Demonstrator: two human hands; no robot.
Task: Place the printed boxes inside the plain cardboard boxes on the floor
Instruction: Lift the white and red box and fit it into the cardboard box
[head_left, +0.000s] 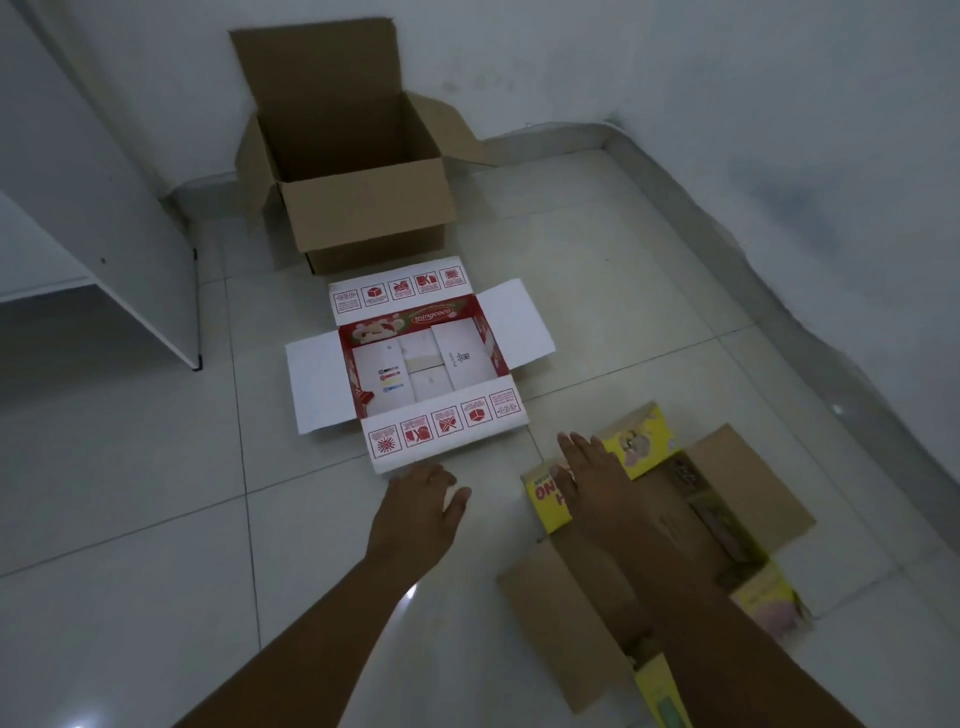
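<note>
A red-and-white printed box (421, 358) lies open on the floor, its flaps spread and white packets inside. My left hand (423, 496) rests at the edge of its near flap, fingers curled on the flap's rim. My right hand (597, 480) lies flat, fingers spread, on the yellow printed flap (641, 441) of a second box (691, 525) at the lower right, whose other flaps are brown. A tall plain cardboard box (363, 213) stands open and empty against the far wall.
White tiled floor (156, 519) all around. A white cabinet or shelf panel (104, 218) stands at the left. Walls close the space at the back and right, with a raised skirting (727, 218) along them.
</note>
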